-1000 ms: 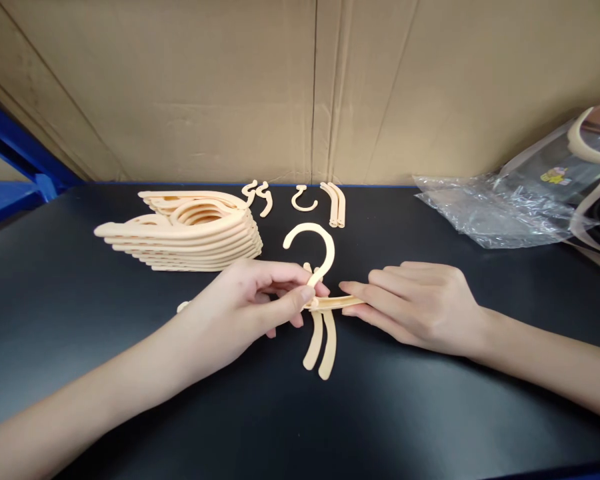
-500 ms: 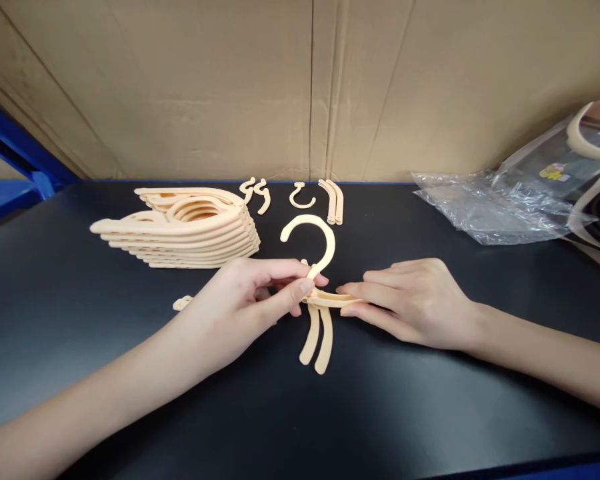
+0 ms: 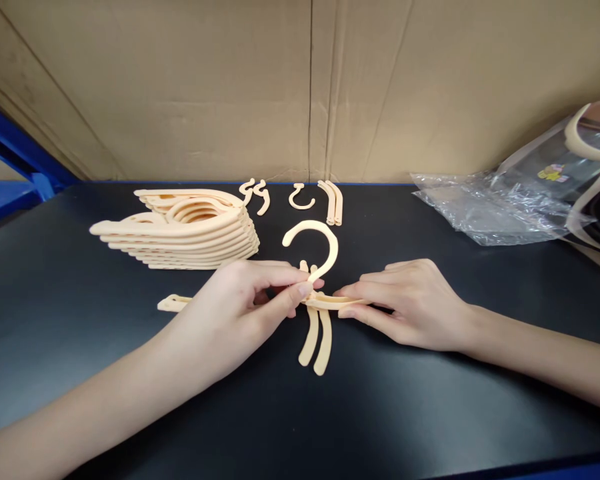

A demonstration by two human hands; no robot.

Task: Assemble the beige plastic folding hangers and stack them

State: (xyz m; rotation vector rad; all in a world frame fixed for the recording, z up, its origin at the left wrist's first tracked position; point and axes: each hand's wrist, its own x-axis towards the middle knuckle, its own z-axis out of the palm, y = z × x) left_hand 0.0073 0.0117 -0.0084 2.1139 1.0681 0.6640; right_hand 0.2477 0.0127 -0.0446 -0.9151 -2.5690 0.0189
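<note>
A cream plastic clothes hanger (image 3: 335,303) is held between both hands, its curved hook (image 3: 330,243) standing up. My left hand (image 3: 253,297) pinches it at the base of the hook, thumb in front. My right hand (image 3: 405,303) is closed on the right arm of the hanger, whose outer end the fingers hide. Two loose curved strips (image 3: 324,347) lie on the table beneath the hanger, side by side, and their tops poke out behind it. Left of my left wrist shows the end of a cream piece (image 3: 173,303); the wrist covers the rest.
A stack of cream hangers (image 3: 180,233) stands at the back left of the black table (image 3: 430,407). Along the back edge lie small curved parts (image 3: 261,197), a loose hook (image 3: 301,200) and curved strips (image 3: 334,203). Clear plastic bags (image 3: 500,207) lie at right; cardboard (image 3: 205,87) rises behind.
The hanger's hook has tipped slightly toward me and lower. More of the cream piece left of my wrist shows. Both hands keep their hold.
</note>
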